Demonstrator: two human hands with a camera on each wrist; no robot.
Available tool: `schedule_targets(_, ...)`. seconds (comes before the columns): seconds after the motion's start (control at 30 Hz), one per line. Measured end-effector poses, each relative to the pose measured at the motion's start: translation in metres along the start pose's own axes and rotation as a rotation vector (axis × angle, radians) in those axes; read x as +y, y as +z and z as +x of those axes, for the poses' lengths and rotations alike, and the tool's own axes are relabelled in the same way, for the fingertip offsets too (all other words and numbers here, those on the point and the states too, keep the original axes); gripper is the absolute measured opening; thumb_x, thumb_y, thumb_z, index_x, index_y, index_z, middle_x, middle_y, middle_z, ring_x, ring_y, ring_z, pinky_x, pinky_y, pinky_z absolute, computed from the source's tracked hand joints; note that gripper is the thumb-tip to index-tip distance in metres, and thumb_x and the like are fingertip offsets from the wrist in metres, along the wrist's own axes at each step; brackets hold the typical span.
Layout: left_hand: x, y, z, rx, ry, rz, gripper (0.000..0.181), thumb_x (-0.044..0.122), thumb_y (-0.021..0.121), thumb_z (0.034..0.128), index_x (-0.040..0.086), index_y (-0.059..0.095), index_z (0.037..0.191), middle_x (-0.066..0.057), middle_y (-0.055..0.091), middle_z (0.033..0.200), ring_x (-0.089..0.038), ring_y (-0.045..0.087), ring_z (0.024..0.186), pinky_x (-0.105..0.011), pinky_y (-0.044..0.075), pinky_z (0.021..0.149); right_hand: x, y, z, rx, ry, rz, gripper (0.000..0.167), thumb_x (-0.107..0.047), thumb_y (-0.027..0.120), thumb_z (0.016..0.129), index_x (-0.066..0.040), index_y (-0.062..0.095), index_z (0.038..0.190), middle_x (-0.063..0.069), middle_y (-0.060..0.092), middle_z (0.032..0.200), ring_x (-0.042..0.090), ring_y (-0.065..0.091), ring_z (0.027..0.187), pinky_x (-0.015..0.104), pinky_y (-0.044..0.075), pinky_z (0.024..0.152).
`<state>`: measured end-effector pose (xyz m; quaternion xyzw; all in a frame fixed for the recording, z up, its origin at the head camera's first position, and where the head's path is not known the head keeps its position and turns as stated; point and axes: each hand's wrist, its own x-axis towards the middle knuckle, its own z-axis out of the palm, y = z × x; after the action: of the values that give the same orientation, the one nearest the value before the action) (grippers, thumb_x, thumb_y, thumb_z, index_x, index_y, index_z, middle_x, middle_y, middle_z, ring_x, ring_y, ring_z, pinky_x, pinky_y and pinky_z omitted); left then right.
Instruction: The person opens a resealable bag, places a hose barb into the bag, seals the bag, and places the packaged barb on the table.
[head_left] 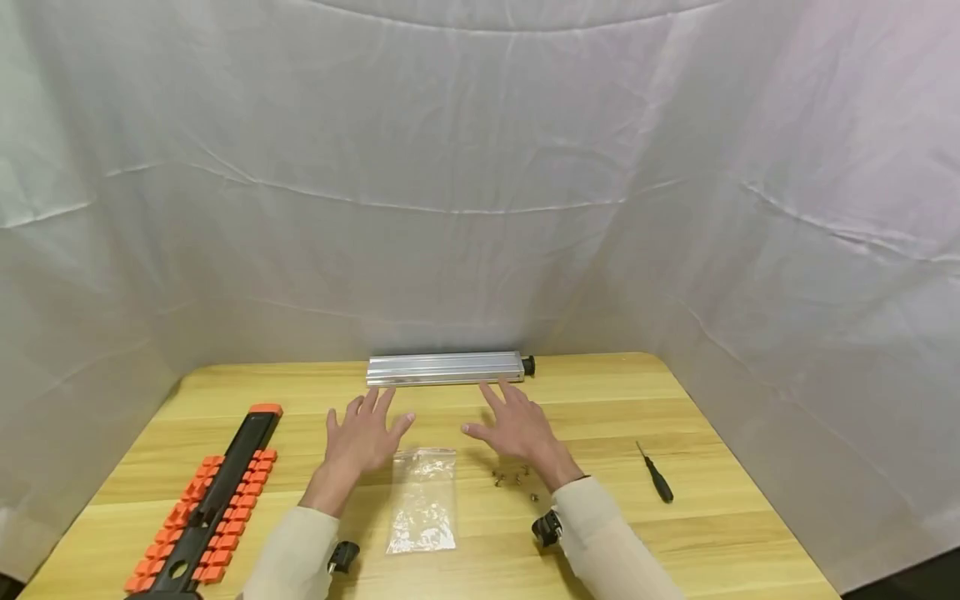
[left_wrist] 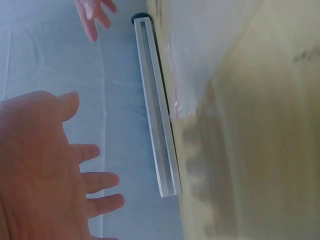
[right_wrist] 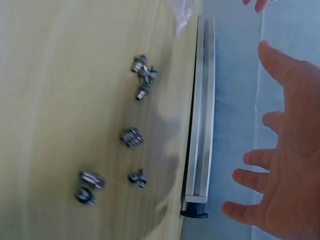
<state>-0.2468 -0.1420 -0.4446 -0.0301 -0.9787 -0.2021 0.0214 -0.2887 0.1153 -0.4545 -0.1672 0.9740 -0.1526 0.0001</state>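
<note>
Both hands hover above the table with fingers spread, holding nothing. My left hand [head_left: 363, 437] is left of a clear zip bag [head_left: 423, 504] that lies flat on the wood. Beyond the fingertips, a silver aluminium profile [head_left: 446, 367] with a black knob [head_left: 528, 366] on its right end lies along the back edge. My right hand [head_left: 520, 425] is over the area just behind several small metal screws or fittings [right_wrist: 131, 137]; their exact kind is blurred. In the right wrist view the palm and spread fingers show plainly, apart from the profile.
A black rack with orange clips [head_left: 217, 500] lies at the left side of the table [head_left: 720, 517]. A screwdriver with a dark handle [head_left: 658, 483] lies on the right. Pale grey cloth [head_left: 465, 167] hangs around the back and sides.
</note>
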Motion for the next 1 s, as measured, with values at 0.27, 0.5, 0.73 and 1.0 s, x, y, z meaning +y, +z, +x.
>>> schedule_targets(0.27,-0.001,0.004,-0.014,-0.059,-0.006,-0.055,0.073,0.062,0.032,0.0972,0.016,0.028,0.153,-0.018,0.028,0.157,-0.044,0.027,0.142,-0.075,0.010,0.109,-0.010,0.006,-0.007,-0.048,-0.079,0.000,0.080,-0.070,0.044,0.089,-0.028,0.023,0.154,0.013,0.023,0.160,0.035,0.026,0.146,0.058,0.027,0.115)
schedule_targets(0.5,-0.004,0.007,-0.023,-0.113,-0.010,-0.052,0.074,0.063,0.038,0.0952,0.013,0.034,0.150,-0.020,0.042,0.148,-0.044,0.037,0.135,-0.072,0.028,0.102,-0.022,0.011,-0.014,-0.071,-0.129,0.003,0.075,-0.064,0.049,0.090,-0.026,0.030,0.152,0.010,0.031,0.158,0.033,0.030,0.144,0.053,0.025,0.117)
schedule_targets(0.73,-0.004,0.008,-0.031,-0.125,-0.018,-0.014,0.065,0.052,0.055,0.0925,0.009,0.046,0.140,-0.019,0.049,0.140,-0.041,0.044,0.128,-0.068,0.034,0.098,-0.030,0.015,-0.018,-0.100,-0.168,0.011,0.071,-0.058,0.053,0.091,-0.025,0.034,0.151,0.009,0.039,0.153,0.031,0.037,0.141,0.053,0.028,0.116)
schedule_targets(1.0,-0.001,0.005,-0.041,-0.177,-0.010,-0.007,0.049,0.051,0.066,0.0856,0.009,0.059,0.109,-0.011,0.057,0.107,-0.029,0.053,0.100,-0.053,0.045,0.082,-0.038,0.024,-0.021,-0.145,-0.196,0.053,0.059,-0.048,0.056,0.093,-0.026,0.042,0.147,0.001,0.050,0.146,0.026,0.047,0.133,0.049,0.037,0.111)
